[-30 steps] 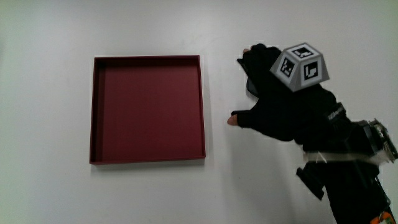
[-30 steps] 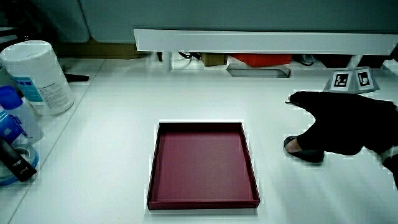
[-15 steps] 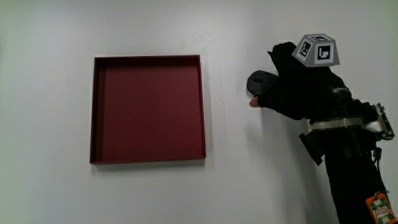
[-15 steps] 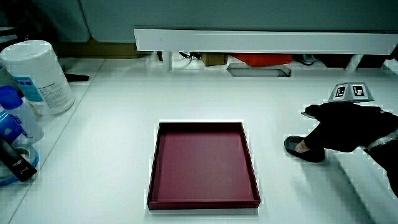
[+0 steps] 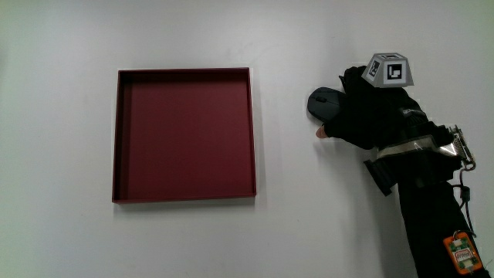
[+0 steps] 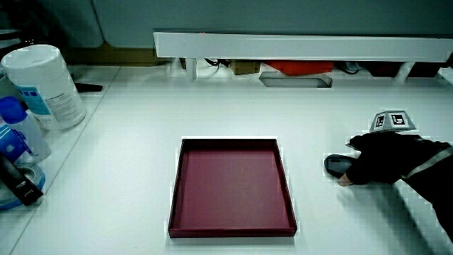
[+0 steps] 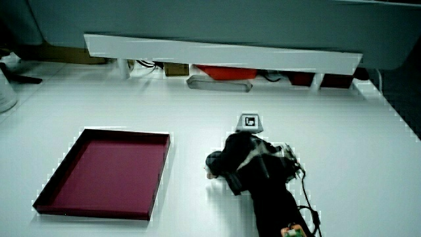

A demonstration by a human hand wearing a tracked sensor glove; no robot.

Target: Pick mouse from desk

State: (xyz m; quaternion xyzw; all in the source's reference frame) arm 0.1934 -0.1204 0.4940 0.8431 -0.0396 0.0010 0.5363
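Note:
A dark mouse point(image 5: 318, 103) lies on the white desk beside the dark red tray point(image 5: 116, 139), a short gap away from the tray's rim. The gloved hand point(image 5: 363, 116) rests on the mouse, covering the half away from the tray. Its fingers curl over the mouse and the bare thumb tip presses the mouse's side nearer to the person. In both side views the mouse point(image 6: 335, 165) point(image 7: 214, 160) sits on the desk under the low hand point(image 6: 382, 159) point(image 7: 247, 158). The patterned cube point(image 5: 387, 71) sits on the back of the hand.
The square tray point(image 6: 175, 191) point(image 7: 158, 174) holds nothing. A white canister point(image 6: 42, 85), a blue bottle point(image 6: 18, 134) and a black object point(image 6: 18, 184) stand at the table's edge, with the tray between them and the mouse. A low white partition point(image 6: 297, 46) point(image 7: 223, 49) bounds the table.
The hand drew back from reaching over the mouse, uncovering its tray-side half, then sank lower onto it and closed around it. The mouse and tray have not moved.

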